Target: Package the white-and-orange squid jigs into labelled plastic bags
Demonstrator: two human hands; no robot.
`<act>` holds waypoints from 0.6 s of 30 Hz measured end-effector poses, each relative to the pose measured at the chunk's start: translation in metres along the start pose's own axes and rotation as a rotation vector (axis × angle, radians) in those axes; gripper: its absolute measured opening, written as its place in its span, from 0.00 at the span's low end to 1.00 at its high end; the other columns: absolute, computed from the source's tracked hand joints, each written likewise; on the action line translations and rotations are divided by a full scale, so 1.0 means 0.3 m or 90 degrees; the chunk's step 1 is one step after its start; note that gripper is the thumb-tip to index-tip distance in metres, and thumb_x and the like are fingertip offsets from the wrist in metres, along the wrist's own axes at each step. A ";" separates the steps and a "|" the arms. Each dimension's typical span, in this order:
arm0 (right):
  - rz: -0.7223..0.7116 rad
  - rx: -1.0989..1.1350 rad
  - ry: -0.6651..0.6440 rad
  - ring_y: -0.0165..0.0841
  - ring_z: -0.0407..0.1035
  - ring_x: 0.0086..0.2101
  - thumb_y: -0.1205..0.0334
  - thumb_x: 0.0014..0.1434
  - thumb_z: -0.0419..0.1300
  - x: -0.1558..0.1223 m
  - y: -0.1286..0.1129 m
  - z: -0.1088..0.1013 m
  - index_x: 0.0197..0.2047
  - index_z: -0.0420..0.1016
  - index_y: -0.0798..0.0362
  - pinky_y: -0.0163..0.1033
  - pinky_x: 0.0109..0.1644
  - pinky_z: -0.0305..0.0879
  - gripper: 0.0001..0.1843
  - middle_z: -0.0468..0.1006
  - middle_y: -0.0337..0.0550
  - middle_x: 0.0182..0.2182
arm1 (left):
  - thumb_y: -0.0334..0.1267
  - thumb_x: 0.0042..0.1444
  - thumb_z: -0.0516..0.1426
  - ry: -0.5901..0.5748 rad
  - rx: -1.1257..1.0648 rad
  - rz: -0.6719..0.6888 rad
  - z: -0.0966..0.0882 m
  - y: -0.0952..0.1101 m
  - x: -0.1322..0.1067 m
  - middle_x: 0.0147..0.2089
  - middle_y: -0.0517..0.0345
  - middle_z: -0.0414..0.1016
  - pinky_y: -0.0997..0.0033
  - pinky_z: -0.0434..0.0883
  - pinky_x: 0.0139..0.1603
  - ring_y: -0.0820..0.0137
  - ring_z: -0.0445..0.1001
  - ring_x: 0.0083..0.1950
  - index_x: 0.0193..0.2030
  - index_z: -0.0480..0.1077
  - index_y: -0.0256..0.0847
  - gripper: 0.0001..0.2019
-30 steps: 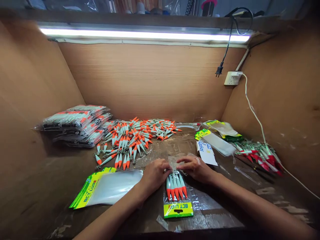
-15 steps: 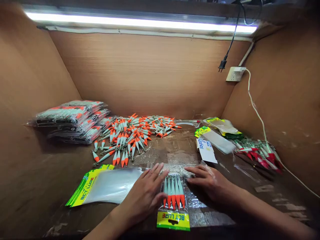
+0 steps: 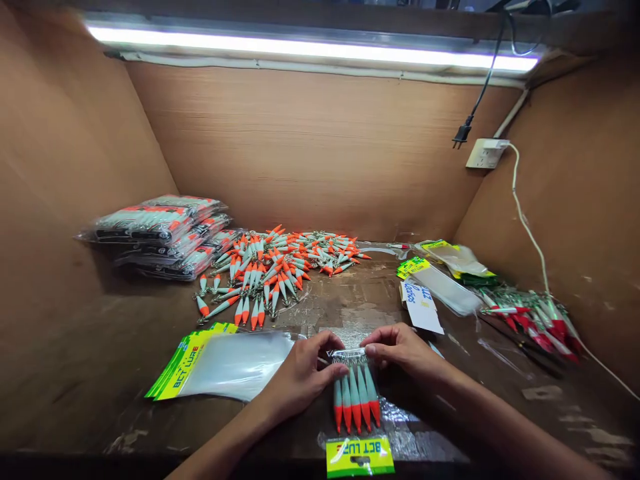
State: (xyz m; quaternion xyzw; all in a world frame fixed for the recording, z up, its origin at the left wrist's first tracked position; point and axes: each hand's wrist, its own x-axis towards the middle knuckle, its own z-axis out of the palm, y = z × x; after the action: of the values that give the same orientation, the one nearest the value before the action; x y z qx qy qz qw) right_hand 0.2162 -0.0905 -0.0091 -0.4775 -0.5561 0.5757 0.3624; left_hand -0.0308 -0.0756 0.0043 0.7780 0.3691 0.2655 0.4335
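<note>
A clear plastic bag point(image 3: 360, 456) with a yellow header reading BCT LURE lies in front of me, several orange-tipped pale fishing lures point(image 3: 356, 400) side by side in it. The hooked ends point away from me, the orange tips toward me. My left hand point(image 3: 313, 367) pinches the bag's far left corner between thumb and fingers. At the far right corner, the thumb and fingers of my right hand point(image 3: 395, 347) close on the bag's edge. The far edge looks folded or raised between both hands. Left of my left hand lies a fanned stack of flat header bags point(image 3: 230, 363).
Loose orange-tipped lures point(image 3: 275, 270) lie heaped at the back. Packed bags point(image 3: 165, 233) are piled at the back left. On the right are more header bags point(image 3: 443, 283), a white card point(image 3: 423, 308), and red-tipped lures point(image 3: 545, 317). A black plug point(image 3: 462, 133) hangs above.
Both hands went from spread fingers beside the bag to pinching its far corners. The far edge has come up. The whole view has shifted slightly.
</note>
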 end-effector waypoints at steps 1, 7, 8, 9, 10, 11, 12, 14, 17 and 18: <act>-0.008 0.014 0.004 0.28 0.68 0.24 0.45 0.51 0.71 0.001 -0.005 0.007 0.40 0.83 0.57 0.33 0.31 0.63 0.23 0.80 0.41 0.26 | 0.42 0.57 0.64 0.008 -0.069 -0.024 -0.009 0.004 -0.004 0.36 0.59 0.77 0.73 0.68 0.34 0.69 0.75 0.35 0.45 0.71 0.41 0.12; -0.062 -0.063 0.051 0.36 0.76 0.35 0.43 0.59 0.64 -0.005 -0.035 -0.019 0.56 0.79 0.50 0.42 0.40 0.73 0.27 0.83 0.51 0.45 | 0.50 0.51 0.67 0.253 -0.218 -0.083 -0.331 -0.025 -0.129 0.35 0.56 0.78 0.73 0.71 0.32 0.69 0.76 0.32 0.47 0.72 0.37 0.23; -0.063 -0.089 0.054 0.37 0.76 0.35 0.43 0.59 0.64 -0.002 -0.036 -0.048 0.55 0.80 0.50 0.42 0.40 0.74 0.27 0.83 0.51 0.45 | 0.52 0.49 0.68 0.355 -0.188 -0.085 -0.430 -0.049 -0.175 0.35 0.55 0.78 0.72 0.72 0.32 0.68 0.76 0.32 0.48 0.72 0.37 0.25; -0.061 -0.114 0.059 0.38 0.77 0.36 0.42 0.59 0.64 0.003 -0.036 -0.082 0.53 0.81 0.50 0.42 0.41 0.74 0.26 0.83 0.51 0.44 | 0.53 0.48 0.68 0.457 -0.145 -0.084 -0.535 -0.080 -0.227 0.36 0.54 0.79 0.71 0.73 0.33 0.67 0.77 0.33 0.48 0.72 0.37 0.27; -0.061 -0.134 0.071 0.40 0.77 0.36 0.42 0.58 0.65 0.011 -0.037 -0.119 0.52 0.81 0.50 0.42 0.40 0.75 0.26 0.84 0.52 0.43 | 0.54 0.46 0.68 0.557 -0.090 -0.083 -0.639 -0.119 -0.280 0.38 0.53 0.79 0.71 0.74 0.34 0.66 0.77 0.35 0.49 0.72 0.37 0.28; -0.064 -0.150 0.091 0.41 0.77 0.37 0.41 0.57 0.65 0.021 -0.037 -0.157 0.52 0.82 0.50 0.42 0.40 0.75 0.27 0.84 0.53 0.43 | 0.54 0.46 0.67 0.634 -0.026 -0.090 -0.737 -0.164 -0.331 0.40 0.53 0.80 0.70 0.75 0.36 0.65 0.78 0.37 0.49 0.72 0.37 0.29; -0.066 -0.162 0.118 0.42 0.77 0.38 0.41 0.56 0.66 0.033 -0.037 -0.191 0.52 0.82 0.50 0.42 0.39 0.75 0.27 0.84 0.53 0.44 | 0.55 0.47 0.66 0.691 0.047 -0.105 -0.824 -0.213 -0.377 0.42 0.52 0.80 0.69 0.75 0.39 0.64 0.78 0.39 0.50 0.72 0.37 0.29; -0.074 -0.186 0.175 0.43 0.77 0.39 0.40 0.55 0.66 0.060 -0.039 -0.242 0.54 0.81 0.48 0.40 0.40 0.75 0.29 0.84 0.53 0.45 | 0.53 0.49 0.63 0.702 0.205 -0.215 -0.949 -0.302 -0.442 0.43 0.51 0.80 0.66 0.75 0.44 0.61 0.78 0.43 0.49 0.73 0.36 0.26; -0.096 -0.228 0.221 0.39 0.76 0.36 0.39 0.56 0.64 0.097 -0.049 -0.254 0.57 0.78 0.46 0.39 0.40 0.73 0.30 0.84 0.50 0.45 | 0.46 0.50 0.61 0.672 0.501 -0.331 -0.990 -0.360 -0.439 0.52 0.42 0.77 0.57 0.71 0.54 0.51 0.73 0.55 0.51 0.74 0.36 0.23; -0.106 -0.246 0.224 0.38 0.75 0.34 0.39 0.57 0.64 0.107 -0.055 -0.242 0.57 0.78 0.46 0.38 0.39 0.73 0.30 0.84 0.49 0.44 | 0.45 0.52 0.59 0.676 0.578 -0.313 -0.968 -0.353 -0.408 0.55 0.42 0.75 0.57 0.69 0.57 0.51 0.72 0.57 0.51 0.75 0.37 0.21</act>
State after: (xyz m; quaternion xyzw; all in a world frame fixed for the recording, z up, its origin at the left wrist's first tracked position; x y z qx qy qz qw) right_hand 0.2744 -0.0366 0.0078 -0.5832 -0.6211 0.3354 0.4019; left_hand -0.3521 0.0023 0.0411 0.5424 0.7661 0.3230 -0.1209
